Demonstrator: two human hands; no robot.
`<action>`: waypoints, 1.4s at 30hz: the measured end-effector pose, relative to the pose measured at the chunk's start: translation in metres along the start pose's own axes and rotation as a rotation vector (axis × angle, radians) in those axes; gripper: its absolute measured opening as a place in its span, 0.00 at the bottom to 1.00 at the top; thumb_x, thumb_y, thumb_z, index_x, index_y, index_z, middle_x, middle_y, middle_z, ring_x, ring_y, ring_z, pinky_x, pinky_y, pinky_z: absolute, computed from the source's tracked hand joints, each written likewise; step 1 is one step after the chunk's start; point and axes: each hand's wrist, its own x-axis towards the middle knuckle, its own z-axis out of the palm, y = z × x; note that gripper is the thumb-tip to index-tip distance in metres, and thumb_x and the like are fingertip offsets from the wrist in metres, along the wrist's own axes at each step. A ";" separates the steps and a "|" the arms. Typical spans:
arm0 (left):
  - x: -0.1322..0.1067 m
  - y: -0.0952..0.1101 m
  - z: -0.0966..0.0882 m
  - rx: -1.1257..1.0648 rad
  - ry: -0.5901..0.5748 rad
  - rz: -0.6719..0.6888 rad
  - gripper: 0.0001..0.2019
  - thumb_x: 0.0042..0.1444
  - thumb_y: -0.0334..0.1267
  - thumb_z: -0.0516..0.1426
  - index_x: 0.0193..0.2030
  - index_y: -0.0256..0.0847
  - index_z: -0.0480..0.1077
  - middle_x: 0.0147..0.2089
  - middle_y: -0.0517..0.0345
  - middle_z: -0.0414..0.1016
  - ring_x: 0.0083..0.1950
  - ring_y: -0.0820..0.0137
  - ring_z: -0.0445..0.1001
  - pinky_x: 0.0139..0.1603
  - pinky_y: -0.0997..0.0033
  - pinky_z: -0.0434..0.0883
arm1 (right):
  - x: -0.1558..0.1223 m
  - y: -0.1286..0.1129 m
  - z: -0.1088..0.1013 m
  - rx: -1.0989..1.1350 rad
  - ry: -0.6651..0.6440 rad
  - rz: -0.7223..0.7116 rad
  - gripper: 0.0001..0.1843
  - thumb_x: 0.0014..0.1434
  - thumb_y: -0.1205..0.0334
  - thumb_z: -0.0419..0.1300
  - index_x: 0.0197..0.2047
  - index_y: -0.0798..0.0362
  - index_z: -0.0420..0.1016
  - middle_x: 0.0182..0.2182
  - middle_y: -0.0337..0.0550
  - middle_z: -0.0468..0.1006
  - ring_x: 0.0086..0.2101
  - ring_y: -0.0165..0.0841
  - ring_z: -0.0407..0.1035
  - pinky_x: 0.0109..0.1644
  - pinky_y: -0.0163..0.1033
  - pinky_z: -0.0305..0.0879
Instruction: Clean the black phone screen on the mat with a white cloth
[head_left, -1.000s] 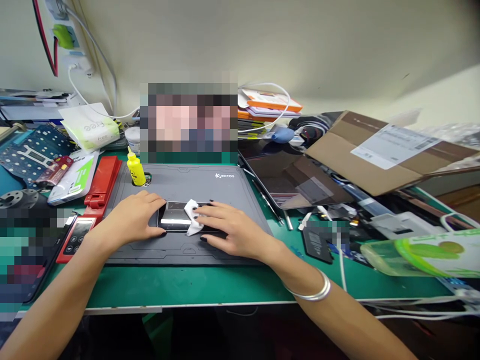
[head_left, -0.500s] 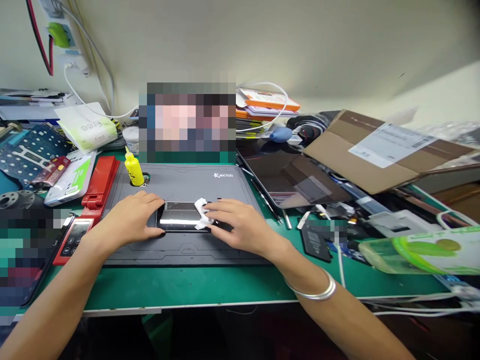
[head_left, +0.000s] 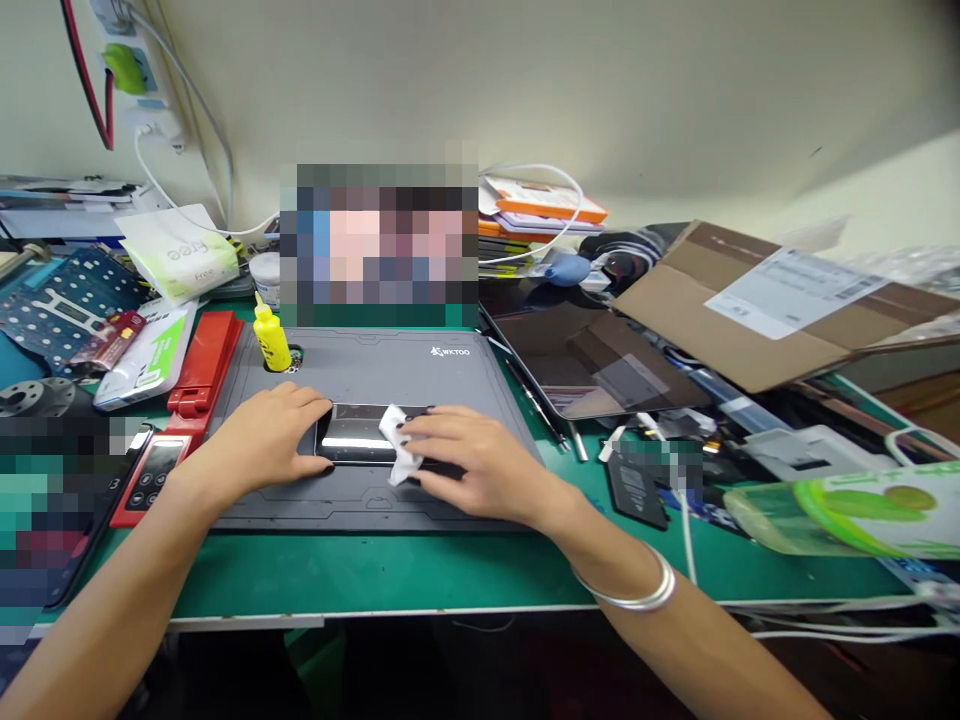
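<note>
A shiny black phone (head_left: pixel 356 440) lies sideways on a grey work mat (head_left: pixel 360 500). My left hand (head_left: pixel 274 430) grips its left end, thumb on the near edge and fingers on the far edge. A crumpled white tissue (head_left: pixel 403 450) is pressed against the phone's surface under the fingertips of my right hand (head_left: pixel 480 460). The phone's right end is hidden beneath that hand. A yellow squeeze bottle (head_left: pixel 271 338) stands in a round recess at the mat's upper left.
A red stand-like device (head_left: pixel 201 370) lies left of the mat. To the right are a large dark screen panel (head_left: pixel 555 350), pen-like tools (head_left: pixel 536 400), a black battery-like piece (head_left: pixel 634 490), and an opened cardboard box (head_left: pixel 675 310). A power strip (head_left: pixel 150 95) hangs on the wall.
My right hand has moved slightly toward me with the tissue, which now reaches over the phone's near edge. My left hand keeps its grip. The camera view has shifted a little.
</note>
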 end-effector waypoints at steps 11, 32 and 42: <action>0.000 -0.001 0.002 -0.002 0.031 -0.002 0.24 0.55 0.47 0.64 0.57 0.38 0.70 0.58 0.45 0.74 0.58 0.51 0.71 0.56 0.55 0.70 | -0.011 0.022 -0.013 -0.280 0.042 0.292 0.13 0.64 0.69 0.55 0.37 0.50 0.81 0.37 0.45 0.83 0.38 0.39 0.76 0.42 0.44 0.71; 0.002 0.004 0.000 0.049 0.015 -0.011 0.27 0.57 0.49 0.63 0.59 0.35 0.69 0.58 0.44 0.73 0.57 0.52 0.70 0.57 0.55 0.70 | -0.003 0.006 -0.010 0.291 0.030 0.572 0.15 0.55 0.60 0.60 0.47 0.48 0.73 0.43 0.43 0.80 0.44 0.40 0.74 0.49 0.47 0.70; 0.006 0.007 0.009 0.064 0.106 0.005 0.26 0.58 0.52 0.62 0.57 0.37 0.70 0.55 0.44 0.72 0.55 0.54 0.71 0.54 0.57 0.70 | 0.000 0.011 -0.013 0.445 0.044 0.690 0.14 0.53 0.56 0.61 0.43 0.49 0.75 0.40 0.45 0.80 0.40 0.39 0.73 0.49 0.48 0.69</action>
